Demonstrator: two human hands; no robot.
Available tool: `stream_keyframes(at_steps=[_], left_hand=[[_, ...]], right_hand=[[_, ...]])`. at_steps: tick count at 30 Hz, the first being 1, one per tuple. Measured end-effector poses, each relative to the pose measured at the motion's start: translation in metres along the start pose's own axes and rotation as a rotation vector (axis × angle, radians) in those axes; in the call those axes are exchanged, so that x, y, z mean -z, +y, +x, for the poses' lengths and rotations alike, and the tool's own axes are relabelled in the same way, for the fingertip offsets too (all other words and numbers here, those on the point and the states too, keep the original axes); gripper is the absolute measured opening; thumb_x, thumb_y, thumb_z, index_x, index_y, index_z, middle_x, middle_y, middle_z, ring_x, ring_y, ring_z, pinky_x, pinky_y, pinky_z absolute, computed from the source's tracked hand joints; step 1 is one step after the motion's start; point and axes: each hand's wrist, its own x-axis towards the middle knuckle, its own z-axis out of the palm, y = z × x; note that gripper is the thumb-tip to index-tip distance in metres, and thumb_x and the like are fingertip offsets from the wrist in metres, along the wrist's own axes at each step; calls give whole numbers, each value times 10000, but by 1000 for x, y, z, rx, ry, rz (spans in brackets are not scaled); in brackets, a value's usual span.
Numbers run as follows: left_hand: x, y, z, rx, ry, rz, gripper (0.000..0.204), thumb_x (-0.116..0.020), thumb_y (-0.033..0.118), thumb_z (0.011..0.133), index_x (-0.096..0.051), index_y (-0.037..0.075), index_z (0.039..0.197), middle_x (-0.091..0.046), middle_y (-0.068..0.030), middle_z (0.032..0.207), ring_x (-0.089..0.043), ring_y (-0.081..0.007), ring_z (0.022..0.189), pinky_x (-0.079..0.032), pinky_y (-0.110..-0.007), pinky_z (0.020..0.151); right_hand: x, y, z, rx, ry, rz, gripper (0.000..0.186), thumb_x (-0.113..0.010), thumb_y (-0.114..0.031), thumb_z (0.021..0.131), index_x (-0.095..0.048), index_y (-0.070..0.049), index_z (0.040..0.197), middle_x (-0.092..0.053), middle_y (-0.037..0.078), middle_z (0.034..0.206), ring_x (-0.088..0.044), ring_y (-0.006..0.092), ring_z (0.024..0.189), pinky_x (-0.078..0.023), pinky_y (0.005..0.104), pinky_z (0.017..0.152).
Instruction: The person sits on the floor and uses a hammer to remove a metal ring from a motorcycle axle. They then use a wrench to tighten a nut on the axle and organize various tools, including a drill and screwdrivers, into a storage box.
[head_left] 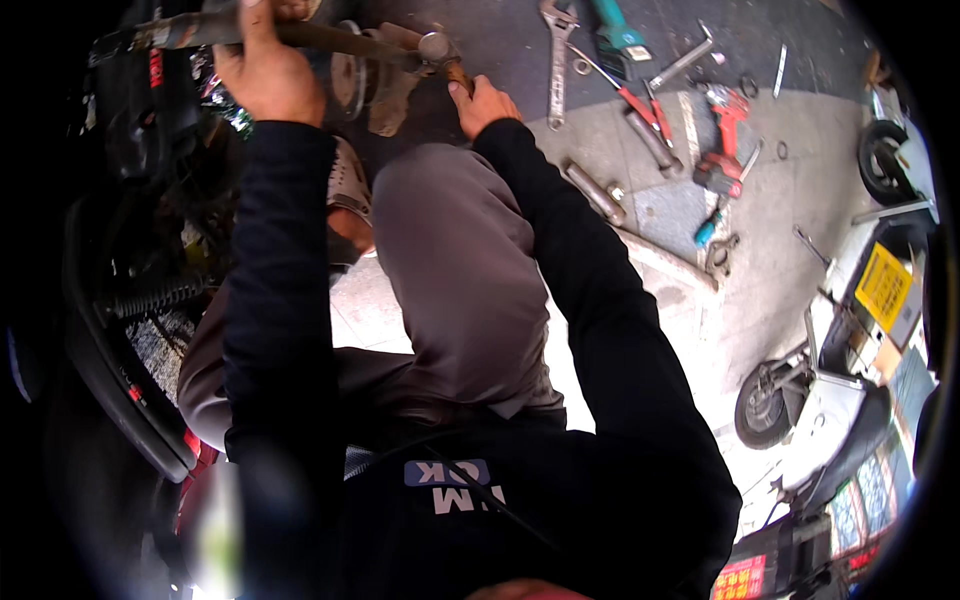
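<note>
My left hand (265, 72) grips a long metal bar (330, 38) that runs across the top of the view beside a dark motorcycle (130, 230). My right hand (482, 103) is closed around the wooden handle of a hammer (440, 50), whose metal head touches the bar's end. Both arms wear dark sleeves. My grey-trousered knee (450, 250) is bent up below the hands. A round metal part (350, 85) sits just under the bar, partly hidden.
Tools lie scattered on the concrete floor at upper right: an adjustable wrench (556, 60), red-handled pliers (645, 108), a red power tool (725, 140), metal tubes (595, 192). A white scooter (830, 370) stands at the right. The motorcycle's tyre (110, 370) curves along the left.
</note>
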Motion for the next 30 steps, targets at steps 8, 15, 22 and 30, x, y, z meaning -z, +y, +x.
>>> stream_keyframes(at_steps=[8,15,22,30], left_hand=[[-4,23,-4,128,33,64,196,-598,183,995,-537,49,866,-582,-79,807,-588,-225,795,-514,-416,811],[-31,27,-8,183,-82,125,319,-582,219,1009,-459,82,749,-481,-48,699,-473,-184,691,-466,-425,774],[-66,82,-6,66,-241,169,395,-593,383,1000,-489,95,750,-428,-15,677,-462,-180,696,-435,-436,838],[-85,60,-6,125,-211,76,393,-622,351,994,-460,96,742,-451,-30,657,-466,-182,651,-468,-428,797]], right_hand=[[30,110,-75,-209,152,-120,487,-645,-444,905,-548,-74,1206,-698,261,996,-657,463,971,-504,556,840],[51,164,-85,-112,121,-377,523,-691,-364,871,-508,-141,1308,-670,213,1073,-667,430,948,-518,545,822],[61,182,-90,4,79,-500,479,-713,-313,866,-545,-171,1292,-614,163,1124,-658,374,1000,-541,483,828],[67,186,-96,-2,75,-575,462,-721,-306,852,-577,-145,1261,-585,147,1175,-586,347,1151,-497,484,932]])
